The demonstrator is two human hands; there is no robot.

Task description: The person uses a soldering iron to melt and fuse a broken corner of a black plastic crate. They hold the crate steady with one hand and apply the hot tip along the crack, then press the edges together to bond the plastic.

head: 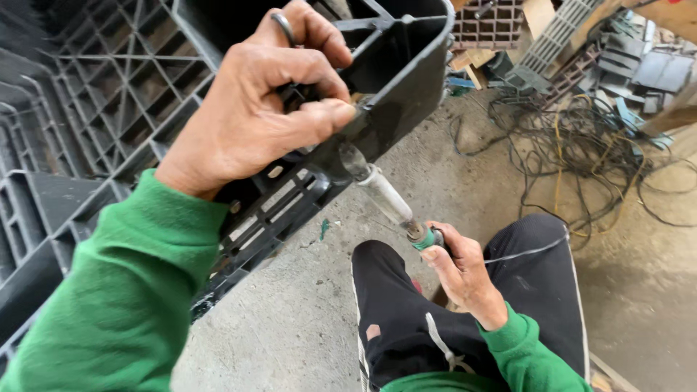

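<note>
My left hand point(268, 98) grips the rim of a black plastic crate point(406, 65), fingers curled over its edge, with a ring on one finger. My right hand point(461, 268) holds a soldering-iron-like tool point(388, 199) by its green-banded handle. The tool's metal barrel points up and left, and its tip touches the crate's lower corner just under my left thumb. A thin wire runs from the handle across my black-trousered knee point(537, 254). Both sleeves are green.
More dark grid crates point(94, 109) are stacked at the left. A tangle of black and yellow cables point(581, 152) lies on the concrete floor at the right. Scrap plastic pieces and wood point(624, 58) pile up at the top right.
</note>
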